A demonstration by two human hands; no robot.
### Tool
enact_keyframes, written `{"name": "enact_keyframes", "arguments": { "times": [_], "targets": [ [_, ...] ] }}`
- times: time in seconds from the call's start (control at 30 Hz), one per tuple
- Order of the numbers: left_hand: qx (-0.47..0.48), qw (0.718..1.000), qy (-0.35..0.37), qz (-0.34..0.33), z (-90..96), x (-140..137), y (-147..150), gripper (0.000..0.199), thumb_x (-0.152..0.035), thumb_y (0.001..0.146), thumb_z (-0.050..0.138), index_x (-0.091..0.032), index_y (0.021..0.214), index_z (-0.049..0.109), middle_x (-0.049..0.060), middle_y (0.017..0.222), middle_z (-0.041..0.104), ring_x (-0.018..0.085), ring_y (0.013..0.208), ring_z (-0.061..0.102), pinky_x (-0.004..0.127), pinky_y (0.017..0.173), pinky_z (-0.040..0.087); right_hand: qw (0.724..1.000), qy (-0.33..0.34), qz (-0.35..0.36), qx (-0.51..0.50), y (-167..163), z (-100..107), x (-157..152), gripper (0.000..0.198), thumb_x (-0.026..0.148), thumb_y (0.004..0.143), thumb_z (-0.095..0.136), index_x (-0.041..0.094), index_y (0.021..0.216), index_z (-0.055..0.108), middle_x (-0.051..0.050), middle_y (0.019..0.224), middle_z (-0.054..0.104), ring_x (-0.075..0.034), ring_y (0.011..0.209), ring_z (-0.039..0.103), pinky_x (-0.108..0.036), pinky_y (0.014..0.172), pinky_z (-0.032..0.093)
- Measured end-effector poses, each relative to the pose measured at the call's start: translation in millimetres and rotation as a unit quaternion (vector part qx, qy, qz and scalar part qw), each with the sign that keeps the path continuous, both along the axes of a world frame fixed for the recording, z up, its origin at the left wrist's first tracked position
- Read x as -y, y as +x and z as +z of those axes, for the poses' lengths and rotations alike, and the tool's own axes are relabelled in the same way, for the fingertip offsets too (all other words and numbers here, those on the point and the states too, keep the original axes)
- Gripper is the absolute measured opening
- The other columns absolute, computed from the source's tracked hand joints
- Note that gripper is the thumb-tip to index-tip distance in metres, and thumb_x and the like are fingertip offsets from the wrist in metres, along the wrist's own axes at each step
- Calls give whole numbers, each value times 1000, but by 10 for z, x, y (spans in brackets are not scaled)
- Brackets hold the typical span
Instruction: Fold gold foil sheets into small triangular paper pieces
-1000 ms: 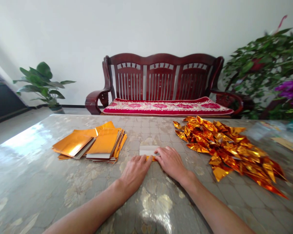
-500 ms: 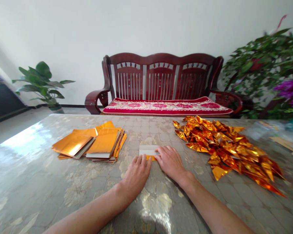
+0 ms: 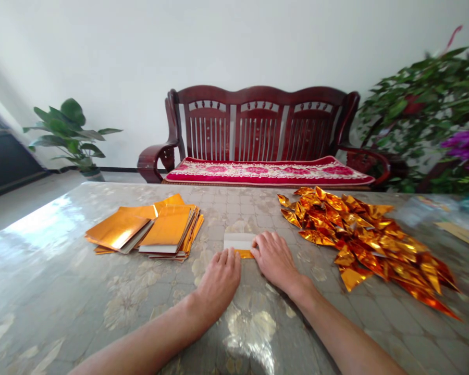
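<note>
The foil sheet [image 3: 239,238] is lying on the counter [image 3: 74,302] between the two hands, white side showing toward the far edge, with an orange folded strip [image 3: 244,254] running along the near edge. The left hand [image 3: 219,278] is covering the strip's left end, fingers close together; the right hand [image 3: 274,258] is resting at its right end, thumb near the fingers. Whether either grip is pinching the paper or only pressing on it, one cannot tell.

The likeliest trouble is seemingly a crooked fold: uneven pressure could be skewing the strip, and the glossy surface may be offering little hold against sliding. Lifting early could let the crease spring open. The loose stack [image 3: 166,226] and the folded pieces [image 3: 359,234] are lying apart from both hands, so only a wide elbow or sleeve-height sweep would probably be disturbing them.
</note>
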State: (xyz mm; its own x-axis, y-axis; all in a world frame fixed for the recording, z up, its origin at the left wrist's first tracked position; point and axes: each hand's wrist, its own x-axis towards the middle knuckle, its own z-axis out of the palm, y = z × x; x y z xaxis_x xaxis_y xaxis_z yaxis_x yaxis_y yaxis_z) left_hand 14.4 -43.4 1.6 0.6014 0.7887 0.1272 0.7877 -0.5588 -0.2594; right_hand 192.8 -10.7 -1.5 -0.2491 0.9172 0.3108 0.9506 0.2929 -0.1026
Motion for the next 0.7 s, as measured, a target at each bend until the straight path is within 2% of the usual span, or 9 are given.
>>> {"name": "enact_keyframes", "arguments": {
  "times": [0.2, 0.7],
  "targets": [
    [-3, 1000, -4, 27, 49, 34, 4, 30, -5, 89, 45, -6, 116, 60, 21, 118, 62, 27, 110, 59, 37, 85, 51, 1000, -9, -3, 15, 13, 18, 3, 6, 28, 93, 56, 23, 94, 56, -4, 96, 59, -22, 92, 48, -35, 81, 34],
    [-10, 1000, 2, 30, 20, 16, 7, 26, -6, 89, 48, -6, 111, 61, 18, 107, 64, 27, 101, 61, 36, 79, 52, 999, -13, -7, 40, 30, 33, -3, 6, 25, 95, 52, 22, 94, 57, -5, 96, 59, -22, 92, 48, -34, 80, 32]
  ]
}}
